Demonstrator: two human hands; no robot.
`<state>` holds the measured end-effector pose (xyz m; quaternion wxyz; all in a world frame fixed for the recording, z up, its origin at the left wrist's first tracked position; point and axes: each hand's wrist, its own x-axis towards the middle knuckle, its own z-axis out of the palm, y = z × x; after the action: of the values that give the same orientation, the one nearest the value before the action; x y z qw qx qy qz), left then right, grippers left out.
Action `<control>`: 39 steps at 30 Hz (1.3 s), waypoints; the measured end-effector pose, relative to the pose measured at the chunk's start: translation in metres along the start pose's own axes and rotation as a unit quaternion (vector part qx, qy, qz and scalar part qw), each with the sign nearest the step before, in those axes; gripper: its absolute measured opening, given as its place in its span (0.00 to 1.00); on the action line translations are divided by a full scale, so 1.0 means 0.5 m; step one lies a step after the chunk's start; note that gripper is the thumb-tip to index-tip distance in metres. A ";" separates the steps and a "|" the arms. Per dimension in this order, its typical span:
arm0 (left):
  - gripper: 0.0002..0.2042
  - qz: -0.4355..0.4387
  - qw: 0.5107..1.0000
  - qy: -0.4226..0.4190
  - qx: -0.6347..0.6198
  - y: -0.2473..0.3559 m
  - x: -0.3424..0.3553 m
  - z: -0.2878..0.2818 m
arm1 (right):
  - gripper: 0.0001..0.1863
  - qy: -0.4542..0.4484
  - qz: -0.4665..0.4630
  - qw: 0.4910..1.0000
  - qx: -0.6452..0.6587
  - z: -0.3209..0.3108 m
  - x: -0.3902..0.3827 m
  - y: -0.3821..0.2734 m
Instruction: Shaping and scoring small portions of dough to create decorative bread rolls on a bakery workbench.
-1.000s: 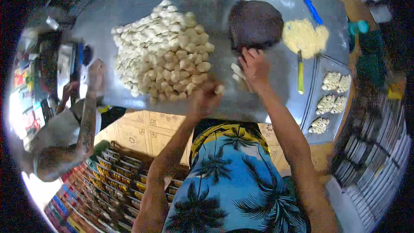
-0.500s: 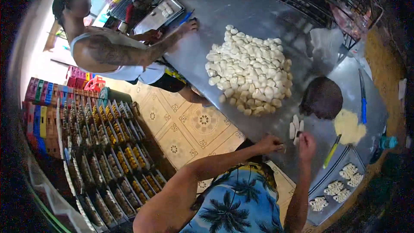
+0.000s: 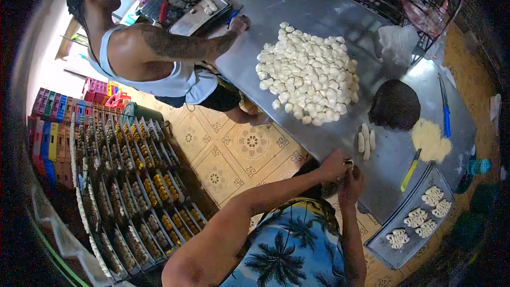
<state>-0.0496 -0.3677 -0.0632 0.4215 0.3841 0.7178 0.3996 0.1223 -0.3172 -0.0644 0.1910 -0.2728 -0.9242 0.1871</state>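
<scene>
My left hand and my right hand meet at the table's near edge, fingers closed around a small pale dough piece. Something dark seems to show at it, too small to make out. Just beyond my hands lie several finger-shaped dough rolls. Farther right sits a large dark brown mound, like a filling paste. Next to it spreads a patch of pale yellow powder, with a yellow-handled knife at its near side. A big heap of white dough balls covers the middle of the metal table.
At right, a metal tray carries several shaped dough pieces. A blue-handled knife lies near the right edge. Across the table's left side leans a co-worker. A rack of filled trays stands on the floor at left.
My right hand has drawn back from the dough rolls to meet my left hand. The co-worker has leaned farther right. The view has shifted slightly.
</scene>
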 end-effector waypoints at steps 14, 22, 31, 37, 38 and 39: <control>0.28 0.117 0.948 -0.035 0.293 -0.032 -0.027 -0.010 | 0.12 -0.059 0.081 0.971 0.217 -0.036 0.048 0.005; 0.25 0.241 0.842 0.080 0.477 -0.044 -0.045 -0.015 | 0.20 -0.027 0.122 0.981 0.151 -0.028 0.052 0.012; 0.23 0.164 0.913 0.050 0.369 -0.023 -0.040 -0.012 | 0.22 -0.065 0.171 0.973 0.143 -0.032 0.041 0.000; 0.23 0.135 0.894 0.012 0.427 -0.030 -0.042 -0.009 | 0.23 -0.117 0.173 0.973 0.102 -0.057 0.057 -0.005; 0.23 0.151 0.896 0.012 0.417 -0.031 -0.042 -0.009 | 0.23 -0.101 0.146 0.976 0.126 -0.057 0.056 -0.004; 0.23 0.156 0.891 0.029 0.426 -0.032 -0.042 -0.010 | 0.16 -0.027 0.121 0.984 0.127 -0.054 0.056 -0.003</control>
<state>-0.0504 -0.3937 -0.0698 0.1291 0.6217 0.7620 0.1273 0.1122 -0.2959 -0.0337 0.1746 -0.3513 -0.8579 0.3318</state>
